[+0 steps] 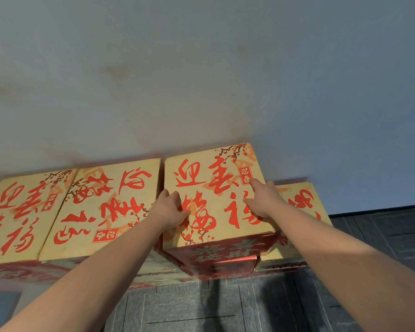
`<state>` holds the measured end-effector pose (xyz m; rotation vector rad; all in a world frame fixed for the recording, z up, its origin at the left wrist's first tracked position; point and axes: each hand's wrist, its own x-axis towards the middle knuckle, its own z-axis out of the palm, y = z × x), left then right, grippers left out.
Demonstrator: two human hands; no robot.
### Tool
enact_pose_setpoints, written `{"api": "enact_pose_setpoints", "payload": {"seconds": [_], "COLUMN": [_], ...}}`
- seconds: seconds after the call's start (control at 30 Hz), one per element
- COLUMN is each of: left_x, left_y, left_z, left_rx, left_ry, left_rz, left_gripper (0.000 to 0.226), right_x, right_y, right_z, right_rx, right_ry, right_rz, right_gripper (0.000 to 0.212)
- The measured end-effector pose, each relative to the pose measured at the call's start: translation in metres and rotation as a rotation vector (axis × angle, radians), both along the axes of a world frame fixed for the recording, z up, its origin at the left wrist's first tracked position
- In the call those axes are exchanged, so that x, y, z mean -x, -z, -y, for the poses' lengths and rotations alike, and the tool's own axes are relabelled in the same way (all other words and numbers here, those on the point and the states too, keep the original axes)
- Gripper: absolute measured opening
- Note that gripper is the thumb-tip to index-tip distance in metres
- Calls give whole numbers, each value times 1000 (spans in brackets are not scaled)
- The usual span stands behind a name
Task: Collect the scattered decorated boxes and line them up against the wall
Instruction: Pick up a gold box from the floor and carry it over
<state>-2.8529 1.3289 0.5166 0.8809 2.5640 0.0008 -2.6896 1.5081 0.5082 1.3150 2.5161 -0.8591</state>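
Observation:
Several cream boxes with red calligraphy and plum-blossom prints stand in a row against the white wall (201, 68). The box under my hands (211, 168) sits higher than the others and juts forward; a red box (228, 265) shows beneath it. My left hand (171, 209) lies palm down on its top at the left edge. Near the right edge of the same top, my right hand (264, 200) presses flat with spread fingers. To the left stand a second box (101, 207) and a far-left box (12, 212). A right box (304, 204) is partly hidden behind my right forearm.
Dark grey tiled floor (201, 307) runs along the front of the boxes and continues to the right. A grey flat object (0, 305) shows at the lower left corner. The wall fills the upper half of the view.

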Motion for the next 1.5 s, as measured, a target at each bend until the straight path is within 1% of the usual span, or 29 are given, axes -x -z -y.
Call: {"api": "enact_pose_setpoints", "payload": {"seconds": [0.13, 0.27, 0.5, 0.77, 0.93, 1.07, 1.13, 1.27, 1.4, 1.5], "left_x": [4, 9, 20, 21, 21, 17, 17, 11, -21, -65], "left_y": [2, 0, 3, 2, -6, -16, -24, -41, -66, -89], "left_z": [6, 12, 27, 24, 16, 5, -1, -21, -60, -96], "left_rx": [31, 99, 91, 84, 79, 120, 121, 106, 87, 67], "left_ry": [8, 96, 138, 134, 159, 195, 201, 283, 341, 458], "left_rz": [-30, -174, -102, -38, -94, -173, -183, -189, -204, -222], "left_gripper": [57, 55, 66, 60, 56, 65, 66, 66, 68, 66], "right_x": [8, 15, 18, 16, 14, 10, 4, -22, -80, -150], "right_y": [2, 0, 6, 7, 0, -11, -18, -45, -70, -92], "right_z": [6, 11, 23, 22, 19, 20, 16, -2, -33, -53], "right_rx": [-1, 0, 13, 5, 28, -3, -32, -87, -171, -193], "right_ry": [-14, -30, -33, -70, -83, -98, -94, -77, -28, 50], "right_rz": [6, 10, -1, 42, 105, 183, 173, 105, 144, 131], "right_gripper": [65, 64, 64, 68, 71, 68, 63, 44, 49, 54]}}
